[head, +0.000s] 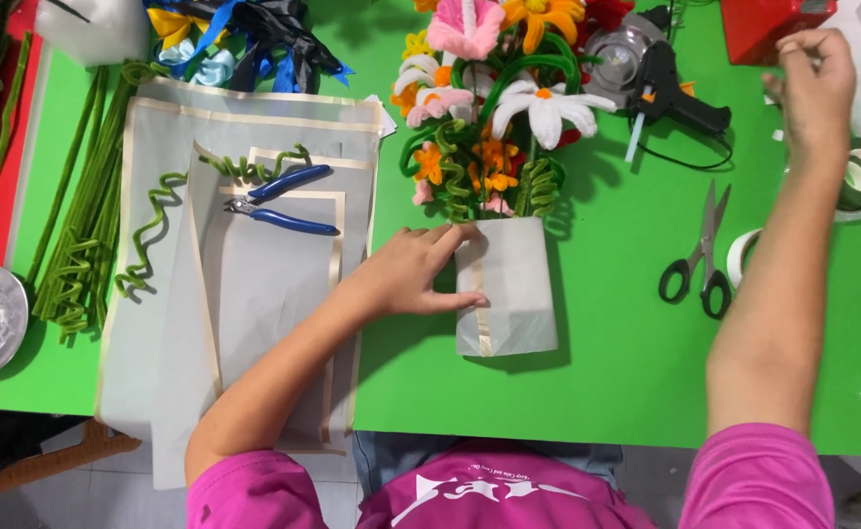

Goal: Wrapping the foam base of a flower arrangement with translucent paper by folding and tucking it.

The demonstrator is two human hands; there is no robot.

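The left hand lies flat, fingers spread, pinning the paper wrap around the pipe-cleaner bouquet mid-worktop. The right hand seems to pinch something small, hard to tell. With only one hand holding, that wrap could spring open or the flowers slide sideways.

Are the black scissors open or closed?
Closed. The scissors lie flat on the green table with both blades together in one point and the two black handle loops side by side.
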